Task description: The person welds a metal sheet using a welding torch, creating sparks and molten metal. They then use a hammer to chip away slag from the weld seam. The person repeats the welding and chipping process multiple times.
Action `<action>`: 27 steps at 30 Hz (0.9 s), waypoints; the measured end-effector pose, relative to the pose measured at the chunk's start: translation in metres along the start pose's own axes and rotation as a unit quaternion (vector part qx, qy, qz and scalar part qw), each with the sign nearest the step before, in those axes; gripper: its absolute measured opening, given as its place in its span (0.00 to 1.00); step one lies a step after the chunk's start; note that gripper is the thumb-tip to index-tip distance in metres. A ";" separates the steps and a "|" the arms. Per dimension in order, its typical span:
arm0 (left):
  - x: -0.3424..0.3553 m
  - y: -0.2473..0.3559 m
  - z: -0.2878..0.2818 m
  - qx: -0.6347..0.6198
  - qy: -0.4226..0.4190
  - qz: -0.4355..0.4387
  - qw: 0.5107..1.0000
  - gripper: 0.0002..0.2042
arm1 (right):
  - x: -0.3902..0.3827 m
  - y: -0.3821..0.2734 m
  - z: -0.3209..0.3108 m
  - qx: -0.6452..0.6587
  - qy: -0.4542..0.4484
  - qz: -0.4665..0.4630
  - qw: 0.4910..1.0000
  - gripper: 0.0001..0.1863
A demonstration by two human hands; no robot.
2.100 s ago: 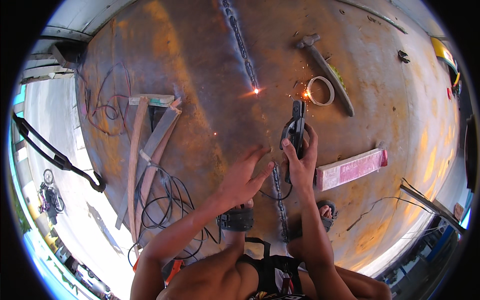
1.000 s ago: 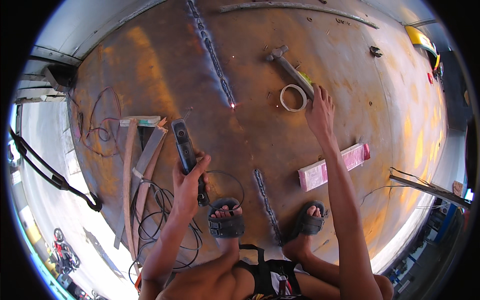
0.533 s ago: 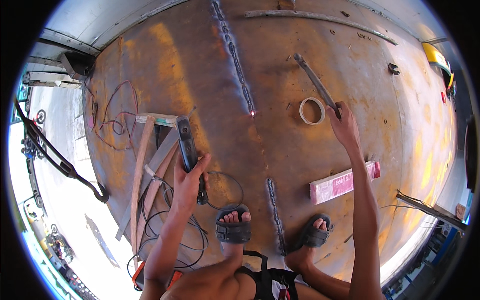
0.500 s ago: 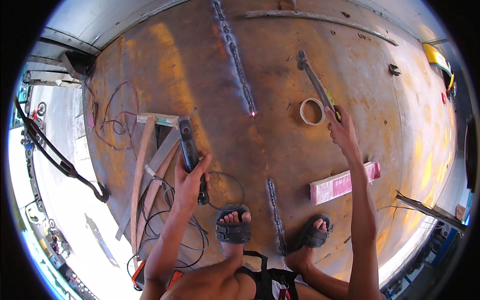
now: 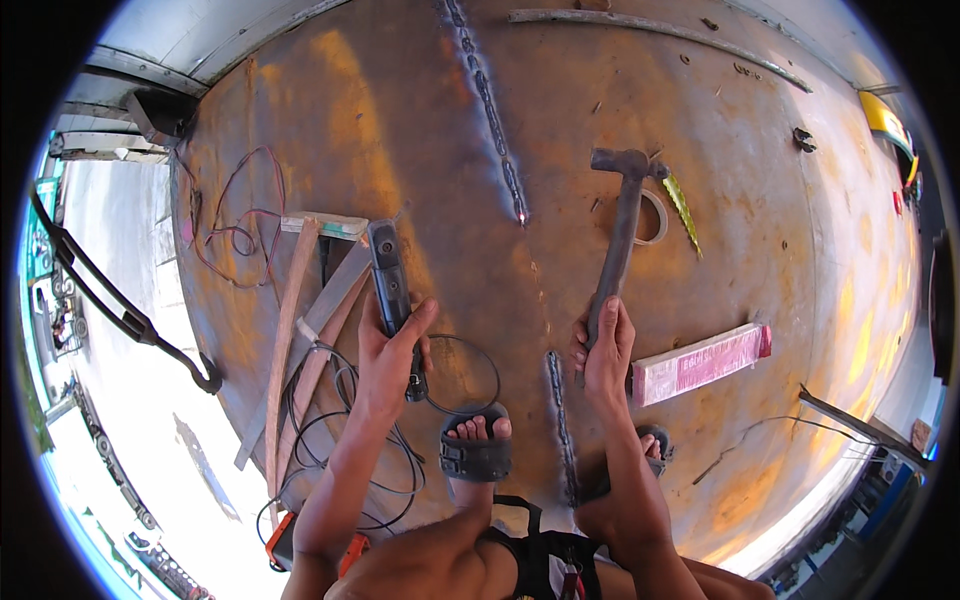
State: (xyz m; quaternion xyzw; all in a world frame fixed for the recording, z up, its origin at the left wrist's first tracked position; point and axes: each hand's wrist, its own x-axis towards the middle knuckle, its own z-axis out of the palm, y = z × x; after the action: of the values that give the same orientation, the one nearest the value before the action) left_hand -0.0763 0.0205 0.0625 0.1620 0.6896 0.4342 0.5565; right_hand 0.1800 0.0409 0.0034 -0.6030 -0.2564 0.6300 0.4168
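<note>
My left hand point(image 5: 393, 345) is closed around a black welding electrode holder point(image 5: 388, 262), its long body pointing away from me and a dark cable looping by its lower end. My right hand point(image 5: 605, 350) grips the handle of a hammer point(image 5: 627, 215). The hammer is raised over the rusty steel plate point(image 5: 480, 300), its dark head pointing away from me. Left of the hammer runs a weld bead point(image 5: 490, 115), with a small glowing spot at its near end. A second weld bead point(image 5: 560, 420) lies nearer, between my feet.
A pale ring point(image 5: 655, 218) lies partly behind the hammer, beside a yellow-green strip point(image 5: 682, 215). A pink-and-white box point(image 5: 700, 365) sits at right. Wooden strips point(image 5: 290, 350) and tangled black cable point(image 5: 345, 400) lie at left. A long bar point(image 5: 660, 30) crosses the far side.
My right hand has drawn nearer and to the left with the hammer, and the hammer's head has turned broadside. The yellow-green strip now shows more fully. My left hand has barely moved.
</note>
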 end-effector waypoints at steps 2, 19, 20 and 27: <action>0.001 -0.002 -0.001 -0.008 0.007 -0.006 1.000 0.18 | -0.001 0.000 0.010 0.022 0.037 -0.022 0.999 0.25; -0.009 -0.001 0.010 -0.010 -0.017 0.005 1.000 0.19 | 0.004 0.018 -0.006 -0.111 -0.058 0.082 0.989 0.24; -0.010 -0.001 0.012 -0.012 -0.020 0.005 1.000 0.19 | 0.005 0.018 -0.009 -0.163 -0.120 0.142 0.969 0.24; -0.019 -0.001 0.008 -0.017 -0.013 0.018 1.000 0.19 | -0.036 0.021 0.032 -0.322 -0.081 -0.119 0.936 0.22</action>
State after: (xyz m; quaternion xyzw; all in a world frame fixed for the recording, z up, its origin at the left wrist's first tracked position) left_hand -0.0629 0.0096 0.0731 0.1703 0.6714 0.4538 0.5606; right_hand 0.1421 0.0059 0.0101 -0.6173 -0.5478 0.5063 0.2501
